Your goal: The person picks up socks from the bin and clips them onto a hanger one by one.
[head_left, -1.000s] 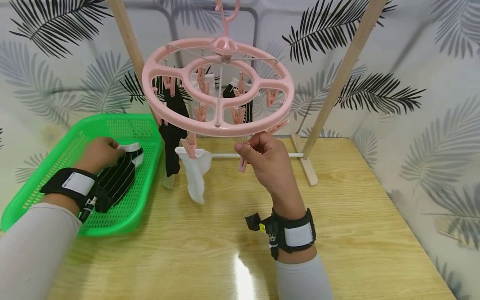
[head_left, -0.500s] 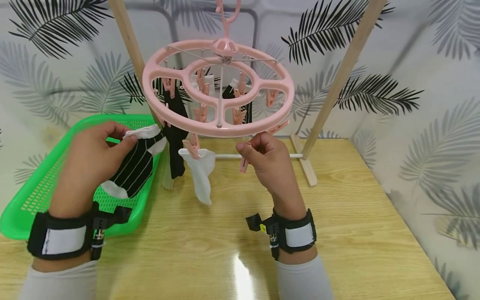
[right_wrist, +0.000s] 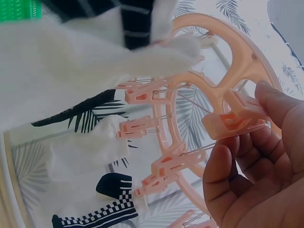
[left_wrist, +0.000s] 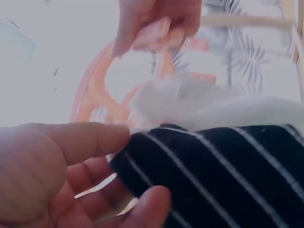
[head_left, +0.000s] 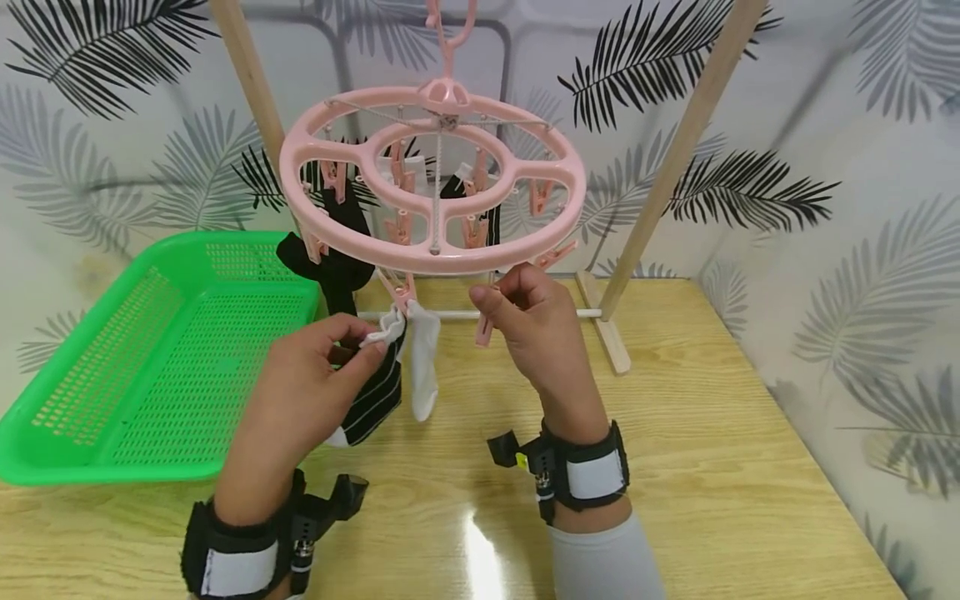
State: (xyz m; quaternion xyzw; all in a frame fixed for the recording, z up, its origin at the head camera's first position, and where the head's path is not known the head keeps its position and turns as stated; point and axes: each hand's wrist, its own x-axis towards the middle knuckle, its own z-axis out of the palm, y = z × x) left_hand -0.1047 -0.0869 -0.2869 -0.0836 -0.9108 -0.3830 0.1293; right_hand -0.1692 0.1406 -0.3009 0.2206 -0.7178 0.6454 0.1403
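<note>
My left hand [head_left: 300, 383] pinches the white cuff of a black sock [head_left: 377, 398] with thin white stripes. It hangs in front of the pink round clip hanger [head_left: 337, 237]. Close up in the left wrist view, the striped sock [left_wrist: 204, 166] droops from the fingers. Below the hanger's front right rim, my right hand [head_left: 540, 342] grips a pink clothespin [head_left: 484, 329] between thumb and fingers. That clothespin [right_wrist: 232, 118] holds no sock in the right wrist view. Just right of the left hand, a white sock [head_left: 424, 367] hangs from another clothespin [head_left: 401, 292].
A green basket [head_left: 172, 471] stands on the table at left. Black socks [head_left: 348, 271] hang at the hanger's left, and a checkered sock [right_wrist: 102, 213] hangs farther back. Wooden posts [head_left: 686, 158] flank the hanger. Several pink clips dangle from its rings.
My left hand has lifted the striped sock out of the basket and brought it right, to the hanger's front. The hanging white sock has shifted and turned. My right hand stays on its clothespin.
</note>
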